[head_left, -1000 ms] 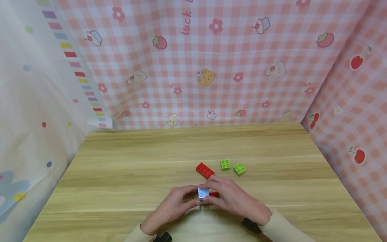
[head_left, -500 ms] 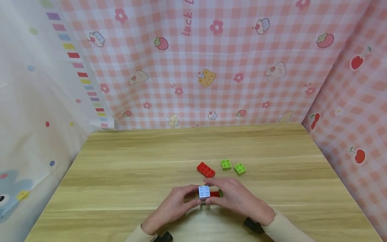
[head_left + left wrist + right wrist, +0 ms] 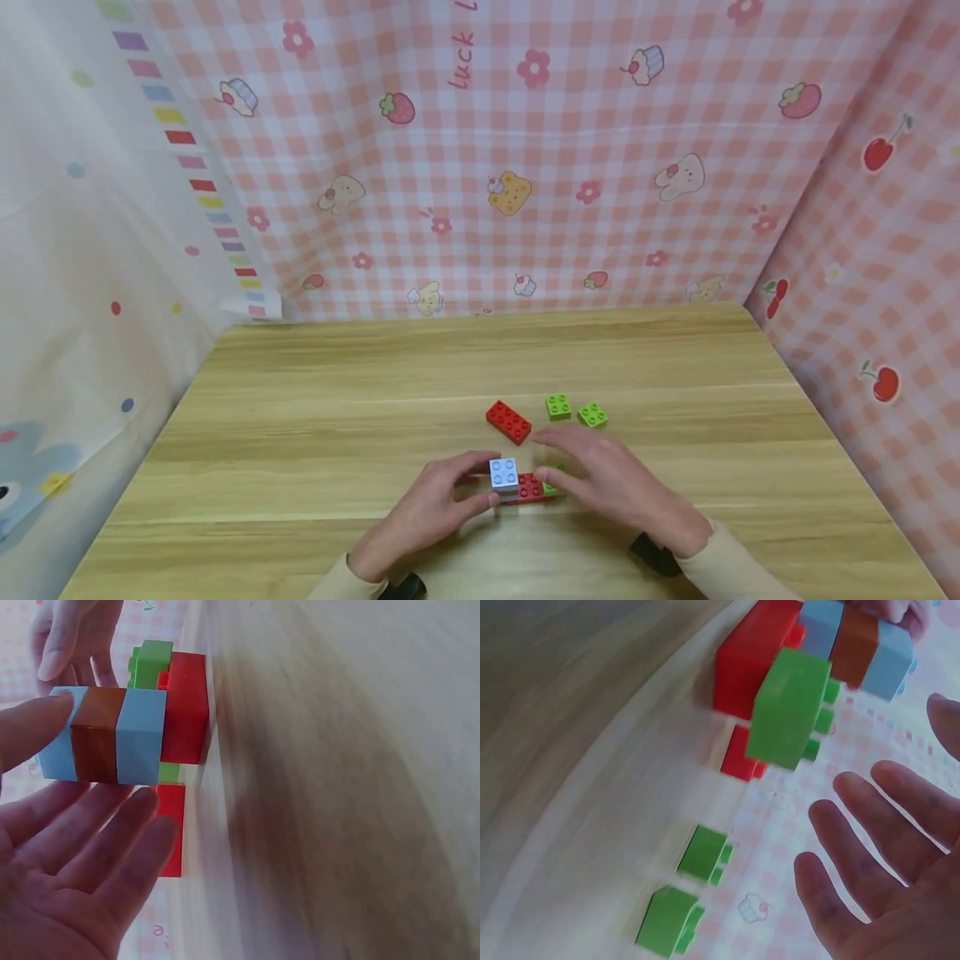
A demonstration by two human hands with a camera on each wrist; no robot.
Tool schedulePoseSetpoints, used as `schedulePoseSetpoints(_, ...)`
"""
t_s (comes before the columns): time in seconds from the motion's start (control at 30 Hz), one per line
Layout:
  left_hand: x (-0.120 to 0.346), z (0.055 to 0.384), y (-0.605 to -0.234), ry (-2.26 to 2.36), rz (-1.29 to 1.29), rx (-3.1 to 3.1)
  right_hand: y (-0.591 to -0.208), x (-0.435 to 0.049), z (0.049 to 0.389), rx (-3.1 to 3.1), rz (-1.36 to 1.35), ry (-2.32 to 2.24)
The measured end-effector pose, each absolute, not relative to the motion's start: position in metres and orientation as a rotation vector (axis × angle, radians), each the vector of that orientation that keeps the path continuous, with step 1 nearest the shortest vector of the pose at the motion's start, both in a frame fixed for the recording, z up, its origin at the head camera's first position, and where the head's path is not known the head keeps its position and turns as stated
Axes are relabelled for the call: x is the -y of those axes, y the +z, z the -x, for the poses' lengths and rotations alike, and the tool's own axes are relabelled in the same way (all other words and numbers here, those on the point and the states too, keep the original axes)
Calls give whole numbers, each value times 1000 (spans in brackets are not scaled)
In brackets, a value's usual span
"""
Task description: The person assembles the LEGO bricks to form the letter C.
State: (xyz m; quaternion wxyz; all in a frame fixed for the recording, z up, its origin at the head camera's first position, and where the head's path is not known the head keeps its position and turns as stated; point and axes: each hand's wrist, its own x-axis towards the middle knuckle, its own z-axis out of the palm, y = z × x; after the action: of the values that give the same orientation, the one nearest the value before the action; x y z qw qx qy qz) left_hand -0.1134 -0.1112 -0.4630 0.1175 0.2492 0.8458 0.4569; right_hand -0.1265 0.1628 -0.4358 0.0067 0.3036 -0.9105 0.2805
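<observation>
My left hand (image 3: 433, 506) holds a stack of toy bricks by its sides, thumb near the top and fingers opposite. The stack has a light blue brick (image 3: 503, 473) on top, a brown brick (image 3: 97, 735) in the middle and another light blue brick (image 3: 140, 739) below. It rises from the left end of a long red brick (image 3: 186, 709) at the table surface. A green brick (image 3: 786, 709) sits on that red brick's right end. My right hand (image 3: 611, 479) is beside the green end, fingers apart and extended, holding nothing.
Behind the hands, a loose red brick (image 3: 508, 422) lies on the wooden table (image 3: 337, 400). Two loose green bricks, one left (image 3: 557, 407) and one right (image 3: 592, 415), lie to its right. A checked cloth (image 3: 465, 167) hangs along the table's back edge.
My right hand has drawn back to the right from the stack, and its fingers have spread. The red base and its green brick show more fully. My left hand stays at the stack.
</observation>
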Motion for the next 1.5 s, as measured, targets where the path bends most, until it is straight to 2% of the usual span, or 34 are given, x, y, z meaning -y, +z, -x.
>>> schedulePoseSetpoints(0.43,104,114,-461,1480,-800,-2507,-437,-179,138,2769,-895,856)
schedulePoseSetpoints(1.5,100,113,-458,1487,-794,-2525,-440,-188,185,2808,-920,734)
